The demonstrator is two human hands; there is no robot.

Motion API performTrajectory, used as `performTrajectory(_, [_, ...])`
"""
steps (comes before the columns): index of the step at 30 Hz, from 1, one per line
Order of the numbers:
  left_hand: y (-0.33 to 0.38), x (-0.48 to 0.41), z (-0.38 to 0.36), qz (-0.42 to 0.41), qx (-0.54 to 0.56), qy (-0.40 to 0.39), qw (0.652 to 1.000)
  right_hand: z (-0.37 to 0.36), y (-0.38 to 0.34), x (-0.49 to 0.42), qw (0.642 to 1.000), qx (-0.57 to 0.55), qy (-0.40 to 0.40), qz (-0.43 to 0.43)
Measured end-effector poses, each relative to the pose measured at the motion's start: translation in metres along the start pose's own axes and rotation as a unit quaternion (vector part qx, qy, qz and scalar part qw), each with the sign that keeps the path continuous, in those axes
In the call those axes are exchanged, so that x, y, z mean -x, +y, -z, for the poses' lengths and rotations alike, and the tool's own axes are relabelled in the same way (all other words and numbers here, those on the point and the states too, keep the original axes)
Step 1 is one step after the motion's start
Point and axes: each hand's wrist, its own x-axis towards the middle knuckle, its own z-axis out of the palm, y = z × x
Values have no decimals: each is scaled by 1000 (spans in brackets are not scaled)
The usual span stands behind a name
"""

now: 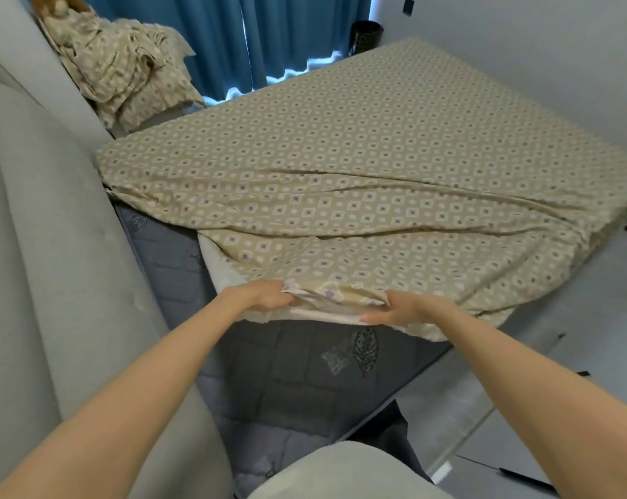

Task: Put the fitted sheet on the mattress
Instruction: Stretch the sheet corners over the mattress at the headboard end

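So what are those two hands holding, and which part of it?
The patterned fitted sheet, by its bunched near edge: the left hand and right hand each grip that hem, above the bare grey mattress.

Left grip (267,298): fingers curled, pinching the sheet (341,174) hem.
Right grip (404,311): pinching the same hem, near the left.
Arms: both outstretched.

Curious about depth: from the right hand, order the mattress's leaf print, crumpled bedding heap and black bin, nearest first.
1. Leaf print on grey mattress, just below.
2. Crumpled patterned bedding heap, far left.
3. Black perforated bin, far corner.
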Motion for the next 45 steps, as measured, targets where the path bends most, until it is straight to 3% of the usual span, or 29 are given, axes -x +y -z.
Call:
performTrajectory(3, [-4,5,-2,26,-53,-38,998,-3,6,10,999,46,-26,-8])
performTrajectory(7, [7,12,-10,24,-209,63,976,-11,4,12,993,92,71,-15])
performTrajectory(9, [15,15,-12,16,-214,74,974,-13,3,17,994,72,79,-25])
performTrajectory(16, [11,17,-17,-24,-160,-7,987,-21,8,25,996,33,83,-12])
performTrajectory(20, [2,18,-26,-70,-100,14,992,-24,7,39,995,28,92,1])
performTrajectory(22, [3,20,-27,-50,-105,-1,993,-26,9,40,991,66,120,-11])
performTrajectory(26, [12,23,-33,-3,-218,6,976,-34,14,42,992,51,114,-19])
performTrajectory(28, [18,22,-37,15,-205,40,978,-39,13,43,991,68,110,-25])
performTrajectory(33, [25,26,-45,23,-197,38,979,-48,19,47,990,75,110,-43])
performTrajectory(40, [12,20,-61,3,-103,-36,994,-63,29,44,996,55,67,-13])
performTrajectory(45, [12,19,-56,-12,-181,-13,983,-73,33,44,993,90,71,-11])
